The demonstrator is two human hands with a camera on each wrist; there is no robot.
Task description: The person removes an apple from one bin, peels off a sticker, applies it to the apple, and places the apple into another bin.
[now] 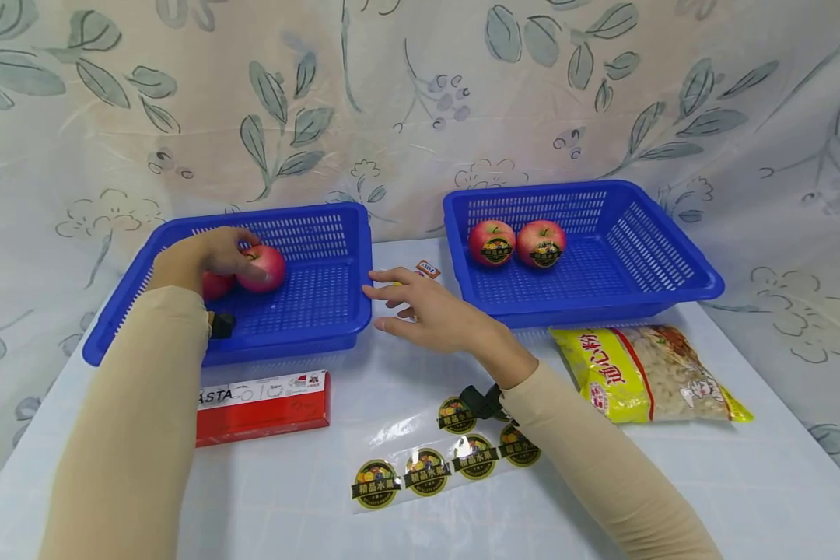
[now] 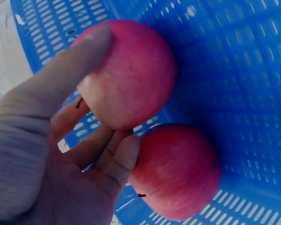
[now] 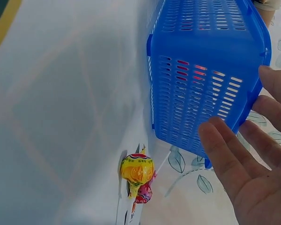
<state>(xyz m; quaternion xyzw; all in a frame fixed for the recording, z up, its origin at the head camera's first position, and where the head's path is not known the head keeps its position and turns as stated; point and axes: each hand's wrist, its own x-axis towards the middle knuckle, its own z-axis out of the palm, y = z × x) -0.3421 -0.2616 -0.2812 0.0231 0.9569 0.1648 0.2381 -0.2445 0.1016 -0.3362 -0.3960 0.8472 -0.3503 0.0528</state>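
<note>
Inside the left blue basket (image 1: 315,292), my left hand (image 1: 213,253) holds a red apple (image 2: 136,75) between the thumb and fingers. A second apple (image 2: 180,171) lies right beside it in the basket, close under the fingertips; the head view shows it partly hidden behind the hand. The right hand (image 1: 434,311) is spread, with loosely bent fingers near the right rim of that basket. It holds nothing. In the right wrist view, its fingertips (image 3: 208,129) overlap the end wall of the basket.
At right, another blue basket (image 1: 602,272) contains two apples (image 1: 542,241) bearing black-and-gold stickers. A clear sheet of round stickers (image 1: 427,470) lies in front, between a red-and-white pasta box (image 1: 273,416) and a yellow macaroni bag (image 1: 623,377). Wrapped lollipops (image 3: 138,168) lie between the baskets.
</note>
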